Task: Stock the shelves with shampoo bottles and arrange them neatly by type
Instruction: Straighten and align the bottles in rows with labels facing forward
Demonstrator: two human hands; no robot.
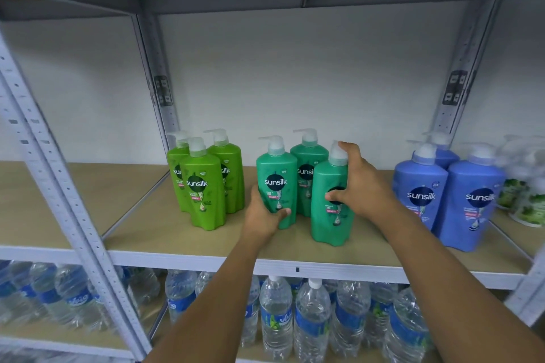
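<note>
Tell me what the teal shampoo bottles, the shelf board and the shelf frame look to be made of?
Teal shampoo bottles: likely opaque plastic with a soft satin sheen, moulded waists and pale pump tops. Shelf board: looks like wood-grain laminate or fibreboard, a flat matte tan. Shelf frame: probably grey-painted metal, given its rows of punched holes.

Three bottle groups are sitting on the shelf (182, 240), well apart: left trio (206, 183), middle trio (306, 186), right group (448, 194). In each trio two are standing behind, one in front. Water bottles (295, 315) are standing on the shelf below.
</note>
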